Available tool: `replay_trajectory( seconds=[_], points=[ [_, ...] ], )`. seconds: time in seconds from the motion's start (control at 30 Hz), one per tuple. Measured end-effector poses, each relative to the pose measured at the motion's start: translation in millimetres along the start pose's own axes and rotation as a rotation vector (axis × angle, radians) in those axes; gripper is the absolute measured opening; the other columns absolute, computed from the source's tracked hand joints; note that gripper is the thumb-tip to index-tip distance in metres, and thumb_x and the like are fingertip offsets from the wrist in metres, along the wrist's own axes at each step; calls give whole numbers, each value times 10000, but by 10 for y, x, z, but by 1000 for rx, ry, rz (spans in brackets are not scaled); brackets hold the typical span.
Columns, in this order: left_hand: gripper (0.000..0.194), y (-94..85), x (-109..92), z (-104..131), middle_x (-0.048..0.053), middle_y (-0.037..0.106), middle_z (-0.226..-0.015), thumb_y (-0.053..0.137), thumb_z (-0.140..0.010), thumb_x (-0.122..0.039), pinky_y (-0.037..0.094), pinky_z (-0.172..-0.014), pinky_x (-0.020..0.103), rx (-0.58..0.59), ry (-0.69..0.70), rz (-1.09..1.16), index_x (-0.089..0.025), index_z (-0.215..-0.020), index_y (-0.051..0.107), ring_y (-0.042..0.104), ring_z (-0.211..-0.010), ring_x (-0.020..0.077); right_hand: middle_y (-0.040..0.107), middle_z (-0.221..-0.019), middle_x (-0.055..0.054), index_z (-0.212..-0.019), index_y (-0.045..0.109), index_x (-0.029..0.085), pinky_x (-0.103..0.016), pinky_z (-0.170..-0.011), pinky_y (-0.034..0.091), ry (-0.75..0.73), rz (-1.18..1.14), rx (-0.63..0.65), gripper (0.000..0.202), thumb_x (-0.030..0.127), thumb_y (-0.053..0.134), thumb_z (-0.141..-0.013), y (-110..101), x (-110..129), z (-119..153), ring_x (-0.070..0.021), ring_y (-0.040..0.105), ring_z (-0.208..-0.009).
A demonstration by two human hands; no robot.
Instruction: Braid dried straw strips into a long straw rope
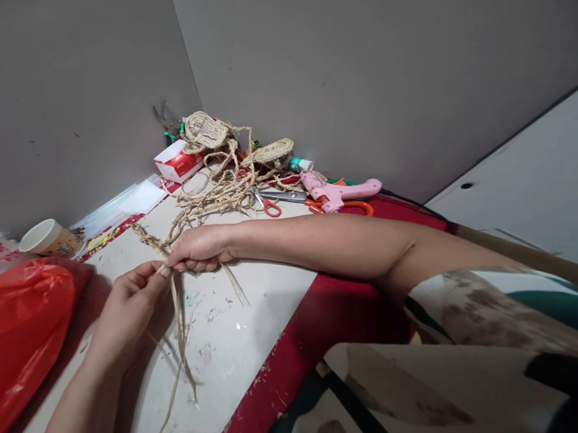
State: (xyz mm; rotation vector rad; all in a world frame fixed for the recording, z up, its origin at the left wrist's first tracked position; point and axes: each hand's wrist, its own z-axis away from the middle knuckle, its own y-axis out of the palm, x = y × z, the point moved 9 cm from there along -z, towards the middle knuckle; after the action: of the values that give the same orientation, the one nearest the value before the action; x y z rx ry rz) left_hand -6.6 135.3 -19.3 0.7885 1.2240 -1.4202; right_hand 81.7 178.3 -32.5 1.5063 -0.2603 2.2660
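Over the white board, my left hand [134, 293] and my right hand [197, 246] meet, both closed on a braided straw cord [148, 237]. The left thumb and fingers pinch it at the lower end of the braid. My right hand is curled round it just above. Loose straw strands [180, 333] hang below the hands, and a few more stick out under the right wrist. Behind the hands, the braid runs toward a tangled heap of braided cord [214, 198]. My fingers cover the point where the strands cross.
At the back lie a coiled braid [205, 130], a red box [179, 162], pliers [168, 122], red-handled scissors [270, 206] and a pink glue gun [341, 192]. A paper cup [51, 238] and red plastic bag [24, 333] are on the left. Grey panels [345, 86] rise behind.
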Motion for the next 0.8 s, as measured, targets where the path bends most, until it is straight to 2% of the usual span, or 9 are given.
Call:
replay_trajectory(
  seconds=[0.1,0.2,0.37,0.47,0.53,0.6,0.67,0.73,0.8],
  points=[
    [326,-64,-117,27,11,598,-636,704,-670,-477,382,-566,212,-9,82,-299,-169,-766,656,494,-597,145,248,-349,101,-596,449,152,-155,-304,135,-8,-25,-98,233,201,486,-820,-38,-29,-10,-35,164,-304],
    [317,-72,-251,98,19,569,-581,577,-747,-500,334,-533,235,-74,167,-613,-193,-682,618,463,-558,166,235,-338,102,-624,517,138,-155,-294,120,-22,-47,-159,168,171,499,-788,-42,-24,10,-39,156,-301],
    [233,64,-330,237,21,504,-516,554,-764,-434,246,-528,260,-205,201,-840,-223,-672,587,413,-488,184,247,-370,100,-557,362,161,-141,-293,109,4,-163,-139,273,164,479,-803,40,-35,37,-28,167,-314],
    [150,122,-319,304,-16,394,-457,629,-707,-382,172,-539,268,-317,196,-888,-235,-738,625,305,-433,171,254,-368,97,-537,285,174,-140,-295,109,15,-206,-130,341,163,487,-811,68,-46,44,-21,170,-315],
    [140,177,-292,337,-39,331,-433,651,-684,-358,135,-546,276,-333,188,-898,-239,-754,632,239,-413,159,257,-359,97,-531,274,173,-140,-296,108,9,-205,-141,353,140,501,-799,60,-48,44,-18,166,-314],
    [124,243,-275,359,-34,355,-438,653,-683,-347,123,-546,280,-284,193,-908,-240,-739,626,235,-412,151,248,-354,102,-533,319,162,-135,-294,110,9,-192,-134,324,126,501,-798,52,-54,34,-17,160,-311],
    [132,282,-265,367,-17,416,-458,640,-703,-368,152,-532,276,-189,195,-896,-237,-698,620,306,-429,157,250,-355,106,-557,391,143,-127,-291,115,15,-187,-95,275,126,494,-811,60,-60,14,-16,164,-307],
    [190,185,-319,370,-6,465,-484,597,-753,-399,227,-525,266,-202,212,-809,-231,-664,613,400,-482,169,247,-359,112,-584,432,130,-119,-291,116,20,-203,-48,249,124,492,-826,65,-58,-7,-13,163,-305],
    [181,-23,-362,347,-2,547,-570,579,-780,-388,326,-561,247,-298,213,-566,-227,-709,624,495,-587,174,233,-366,118,-614,466,118,-114,-292,115,30,-233,0,230,113,480,-844,74,-54,-20,-12,157,-306]
  ],
)
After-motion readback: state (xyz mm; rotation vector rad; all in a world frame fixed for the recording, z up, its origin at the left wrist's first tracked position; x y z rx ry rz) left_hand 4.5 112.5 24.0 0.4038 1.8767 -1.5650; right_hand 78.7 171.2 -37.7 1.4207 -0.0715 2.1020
